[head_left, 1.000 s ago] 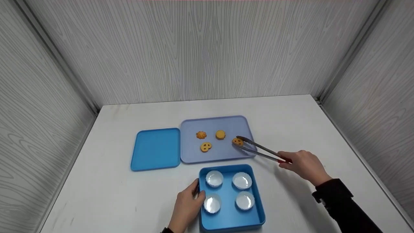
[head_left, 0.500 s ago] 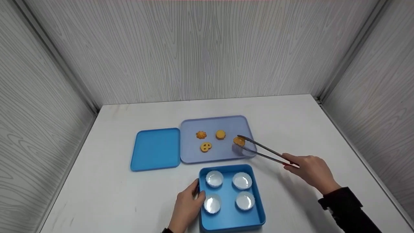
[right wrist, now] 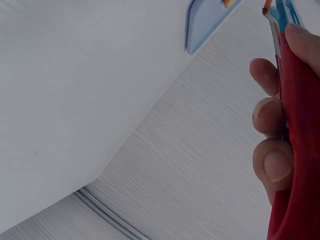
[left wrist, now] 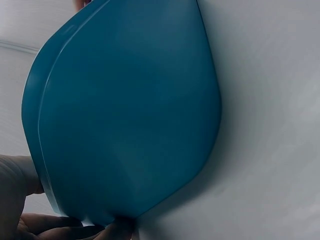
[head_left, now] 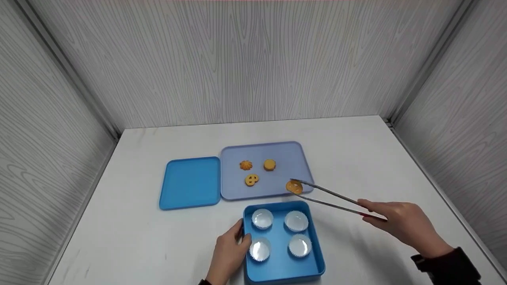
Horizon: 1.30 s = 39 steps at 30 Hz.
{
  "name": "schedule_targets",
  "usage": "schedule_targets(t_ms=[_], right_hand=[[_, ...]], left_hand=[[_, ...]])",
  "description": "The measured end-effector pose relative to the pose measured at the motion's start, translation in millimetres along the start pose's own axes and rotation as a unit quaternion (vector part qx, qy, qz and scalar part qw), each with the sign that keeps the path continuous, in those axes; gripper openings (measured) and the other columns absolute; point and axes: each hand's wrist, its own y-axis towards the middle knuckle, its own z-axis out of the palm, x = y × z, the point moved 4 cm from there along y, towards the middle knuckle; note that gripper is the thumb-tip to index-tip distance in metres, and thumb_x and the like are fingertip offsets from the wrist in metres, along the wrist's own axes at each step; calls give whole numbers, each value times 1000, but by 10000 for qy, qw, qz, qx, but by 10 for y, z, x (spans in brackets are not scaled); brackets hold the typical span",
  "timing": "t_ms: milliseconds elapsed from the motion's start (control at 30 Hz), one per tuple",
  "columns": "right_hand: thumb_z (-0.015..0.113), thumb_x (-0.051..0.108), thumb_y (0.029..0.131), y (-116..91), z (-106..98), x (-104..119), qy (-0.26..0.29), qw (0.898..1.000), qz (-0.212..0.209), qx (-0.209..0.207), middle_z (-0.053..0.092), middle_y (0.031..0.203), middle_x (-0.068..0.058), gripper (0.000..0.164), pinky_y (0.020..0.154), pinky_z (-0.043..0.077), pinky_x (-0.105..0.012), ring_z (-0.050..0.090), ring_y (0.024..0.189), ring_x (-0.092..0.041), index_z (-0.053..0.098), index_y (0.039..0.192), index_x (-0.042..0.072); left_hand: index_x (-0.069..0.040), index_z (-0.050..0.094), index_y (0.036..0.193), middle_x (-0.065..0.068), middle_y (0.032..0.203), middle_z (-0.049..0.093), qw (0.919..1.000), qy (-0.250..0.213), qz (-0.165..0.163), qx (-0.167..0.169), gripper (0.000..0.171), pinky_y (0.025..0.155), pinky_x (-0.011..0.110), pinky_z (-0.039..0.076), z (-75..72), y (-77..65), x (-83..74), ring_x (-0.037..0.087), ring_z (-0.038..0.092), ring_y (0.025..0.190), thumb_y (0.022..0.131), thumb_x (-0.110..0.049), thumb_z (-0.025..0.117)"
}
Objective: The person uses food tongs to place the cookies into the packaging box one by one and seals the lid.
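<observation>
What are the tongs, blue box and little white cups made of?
Tongs: probably metal, slim and grey, with smooth red grips, maybe plastic.
Blue box: smooth, faintly shiny; plastic or painted metal.
White cups: pleated edges suggest paper, perhaps coated, since they shine.

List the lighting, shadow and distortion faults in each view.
Head view: bright glints in the white cups, a soft shadow on the table below the right hand; left wrist view: dim, the blue box with bulging edges, likely lens distortion; right wrist view: greyish light, the metal strip curved, probably by the lens too.
</observation>
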Motion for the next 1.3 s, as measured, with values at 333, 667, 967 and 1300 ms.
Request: schedule_targets(t_ms=[333,667,967,1300], right_hand=[[46,52,103,5,-243,110,368,9985,-388,148,77,79,9,50,47,44,-13,59,55,1,78,117,17],[73,43,93,57,-318,239,39,9964,-525,663,78,85,9,36,51,51,-18,66,61,-2,77,119,18],[95,18,58,245,-418,448,-477,9899,-467,1251,74,79,10,59,45,43,-19,57,53,-3,76,113,17],[93,24,67,430,-435,645,-1009,9765,-372,1866,58,64,11,48,39,34,-19,48,47,-5,74,110,15]], left_hand=[[2,49,149,19,148,55,9999,-22,-89,42,61,111,50,46,1,18,14,35,53,137,94,-20,63],[2,49,149,19,150,54,9998,-57,-146,100,61,112,51,44,7,23,10,35,51,139,94,-20,63],[2,49,148,19,148,55,10000,-60,-9,30,61,112,50,45,-4,4,6,34,53,138,93,-20,64],[2,49,149,18,149,54,9999,-39,-113,88,61,114,51,43,-3,5,2,34,51,139,94,-21,64]])
